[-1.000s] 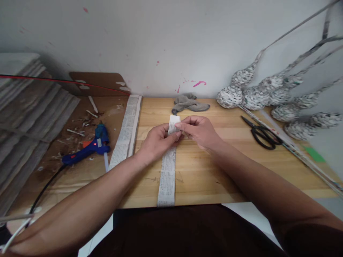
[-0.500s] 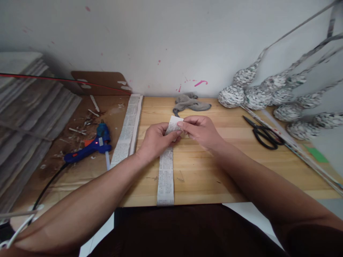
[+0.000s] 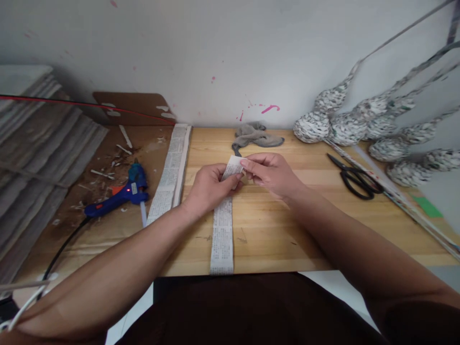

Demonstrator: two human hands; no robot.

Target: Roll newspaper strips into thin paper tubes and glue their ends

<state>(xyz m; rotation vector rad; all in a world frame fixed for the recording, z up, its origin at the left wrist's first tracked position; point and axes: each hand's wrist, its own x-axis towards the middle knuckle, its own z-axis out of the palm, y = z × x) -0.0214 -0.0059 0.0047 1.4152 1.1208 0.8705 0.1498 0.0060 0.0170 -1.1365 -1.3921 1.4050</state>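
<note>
A long strip of newspaper [image 3: 223, 239] runs from the table's front edge up to my hands, its far end raised off the wood. My left hand [image 3: 212, 186] is closed on the strip near that end, thumb lying across the print. At the top right corner of the same end, my right hand [image 3: 269, 172] pinches the paper between thumb and fingers. Some of the fingertips are hidden behind the strip. Left of my left hand lies a stack of newspaper strips [image 3: 168, 177].
A blue glue gun [image 3: 118, 197] with a red light lies on brown cardboard at left, beside tall paper stacks [image 3: 39, 158]. A grey cloth [image 3: 257, 136] rests by the wall. Black scissors [image 3: 355, 182] and several woven paper balls [image 3: 311, 127] are on the right.
Both hands keep their hold on the strip and have barely moved. The whole view has shifted very slightly.
</note>
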